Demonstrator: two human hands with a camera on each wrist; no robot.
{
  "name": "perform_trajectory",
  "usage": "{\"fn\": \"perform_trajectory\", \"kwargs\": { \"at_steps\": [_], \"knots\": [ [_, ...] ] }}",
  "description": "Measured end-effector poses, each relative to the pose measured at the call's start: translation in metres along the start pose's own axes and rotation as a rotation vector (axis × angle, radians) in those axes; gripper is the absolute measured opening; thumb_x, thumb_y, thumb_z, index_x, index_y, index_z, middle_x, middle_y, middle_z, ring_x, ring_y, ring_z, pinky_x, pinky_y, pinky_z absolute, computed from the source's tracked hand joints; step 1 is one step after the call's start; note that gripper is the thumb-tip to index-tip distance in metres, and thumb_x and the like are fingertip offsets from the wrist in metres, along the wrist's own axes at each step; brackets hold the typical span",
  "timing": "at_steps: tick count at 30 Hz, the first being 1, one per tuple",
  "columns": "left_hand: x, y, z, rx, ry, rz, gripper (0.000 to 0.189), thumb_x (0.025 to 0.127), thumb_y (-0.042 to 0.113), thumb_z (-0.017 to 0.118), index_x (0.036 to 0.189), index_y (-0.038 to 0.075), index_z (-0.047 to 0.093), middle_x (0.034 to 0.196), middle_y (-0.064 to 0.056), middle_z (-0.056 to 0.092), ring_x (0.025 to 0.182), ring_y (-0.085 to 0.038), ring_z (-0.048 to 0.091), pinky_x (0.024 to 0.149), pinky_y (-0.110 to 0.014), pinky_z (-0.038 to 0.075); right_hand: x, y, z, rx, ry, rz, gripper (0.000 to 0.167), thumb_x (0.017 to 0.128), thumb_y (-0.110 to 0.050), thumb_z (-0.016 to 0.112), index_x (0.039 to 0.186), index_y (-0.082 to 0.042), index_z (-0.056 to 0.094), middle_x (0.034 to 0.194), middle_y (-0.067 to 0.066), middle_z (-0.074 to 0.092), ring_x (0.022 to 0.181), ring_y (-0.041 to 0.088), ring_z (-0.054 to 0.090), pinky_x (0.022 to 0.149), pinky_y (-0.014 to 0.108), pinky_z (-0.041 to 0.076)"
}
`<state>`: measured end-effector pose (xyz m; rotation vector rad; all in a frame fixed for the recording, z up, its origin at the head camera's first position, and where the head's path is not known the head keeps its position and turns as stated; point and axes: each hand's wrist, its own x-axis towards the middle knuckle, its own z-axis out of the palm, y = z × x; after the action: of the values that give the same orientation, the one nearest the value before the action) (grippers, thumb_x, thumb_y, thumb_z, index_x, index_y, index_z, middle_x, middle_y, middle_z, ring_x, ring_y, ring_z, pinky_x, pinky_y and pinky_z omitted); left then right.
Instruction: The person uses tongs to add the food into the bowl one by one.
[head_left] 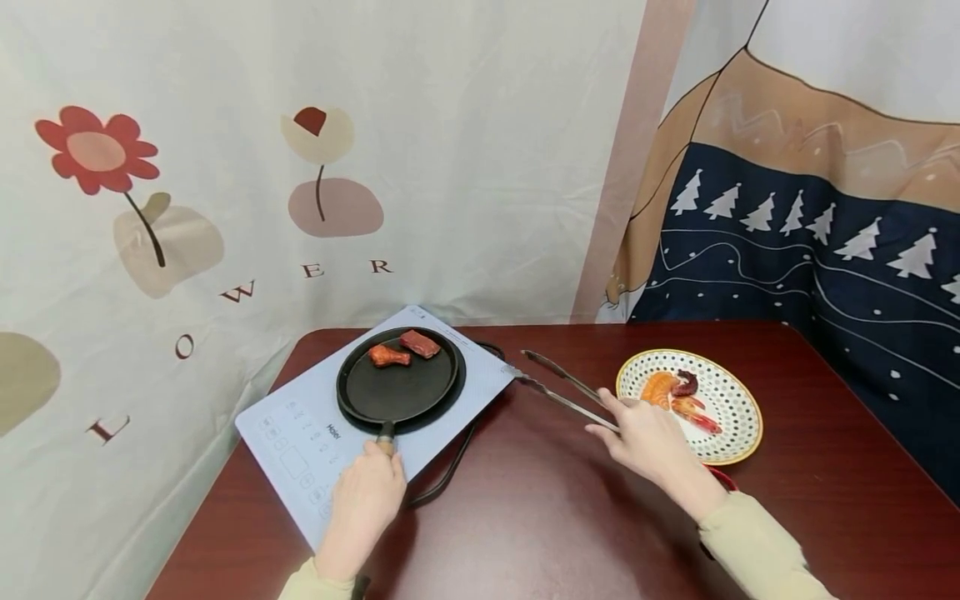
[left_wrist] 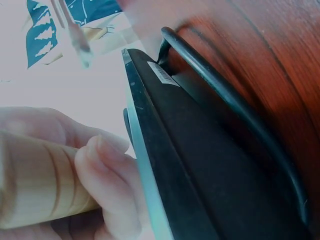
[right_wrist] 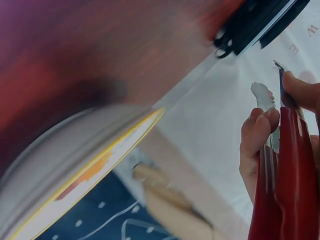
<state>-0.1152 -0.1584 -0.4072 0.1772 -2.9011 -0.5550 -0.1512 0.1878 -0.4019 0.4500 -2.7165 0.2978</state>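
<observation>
Pan (head_left: 397,387) on cooktop (head_left: 288,433), left; plate (head_left: 731,408) right.

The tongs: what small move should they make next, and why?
I'd probably ease the tongs leftward over the pan: they are spread, empty and pointing that way, a drumstick and a slab of meat lie in it, and the left grip holds its handle.

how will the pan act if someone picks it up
The pan might tip forward, since the left hand grips only its single handle. Looking evenly round, it is probably stiff. The drumstick and meat, lying loose inside, could slide.
</observation>
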Motion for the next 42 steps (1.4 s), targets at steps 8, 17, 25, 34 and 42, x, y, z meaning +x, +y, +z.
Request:
{"fn": "perform_trajectory", "kwargs": {
  "at_steps": [8, 17, 25, 34, 42],
  "knots": [
    [0.000, 0.000, 0.002, -0.003, 0.003, 0.002, 0.029, 0.091, 0.020, 0.053, 0.085, -0.008, 0.045, 0.064, -0.023, 0.055, 0.057, -0.041, 0.059, 0.048, -0.047, 0.044, -0.040, 0.048, -0.028, -0.067, 0.007, 0.099, 0.050, 0.074, -0.036, 0.077, 0.113, -0.009, 0.064, 0.079, 0.016, 0.069, 0.058, 0.031, 0.063, 0.047, 0.043, 0.043],
    [0.001, 0.001, 0.003, 0.005, 0.017, -0.001, 0.029, 0.091, 0.020, 0.053, 0.084, -0.007, 0.045, 0.065, -0.025, 0.057, 0.058, -0.042, 0.060, 0.049, -0.048, 0.044, -0.069, 0.096, -0.066, -0.129, -0.179, 0.254, 0.058, 0.080, -0.041, 0.070, 0.122, -0.002, 0.057, 0.092, 0.027, 0.066, 0.062, 0.038, 0.061, 0.046, 0.046, 0.041],
    [0.002, 0.001, 0.001, 0.006, -0.013, -0.009, 0.029, 0.092, 0.021, 0.052, 0.086, -0.007, 0.045, 0.065, -0.024, 0.057, 0.059, -0.041, 0.060, 0.049, -0.047, 0.044, -0.085, 0.124, -0.076, -0.179, -0.311, 0.330, 0.069, 0.079, -0.052, 0.068, 0.122, -0.001, 0.051, 0.092, 0.027, 0.064, 0.066, 0.038, 0.060, 0.049, 0.047, 0.042],
    [0.002, 0.001, 0.001, 0.005, -0.012, -0.013, 0.029, 0.092, 0.021, 0.053, 0.084, -0.006, 0.045, 0.065, -0.023, 0.056, 0.059, -0.041, 0.060, 0.049, -0.047, 0.044, -0.095, 0.141, -0.072, -0.208, -0.408, 0.358, 0.072, 0.077, -0.052, 0.069, 0.119, 0.005, 0.052, 0.085, 0.026, 0.063, 0.064, 0.034, 0.059, 0.049, 0.045, 0.042],
    [0.000, 0.000, 0.000, 0.002, -0.006, -0.021, 0.029, 0.091, 0.020, 0.054, 0.084, -0.006, 0.045, 0.064, -0.023, 0.056, 0.058, -0.041, 0.060, 0.048, -0.047, 0.044, -0.094, 0.148, -0.068, -0.211, -0.481, 0.382, 0.076, 0.076, -0.054, 0.069, 0.118, 0.007, 0.051, 0.080, 0.022, 0.063, 0.061, 0.027, 0.056, 0.049, 0.043, 0.042]
  ]
}}
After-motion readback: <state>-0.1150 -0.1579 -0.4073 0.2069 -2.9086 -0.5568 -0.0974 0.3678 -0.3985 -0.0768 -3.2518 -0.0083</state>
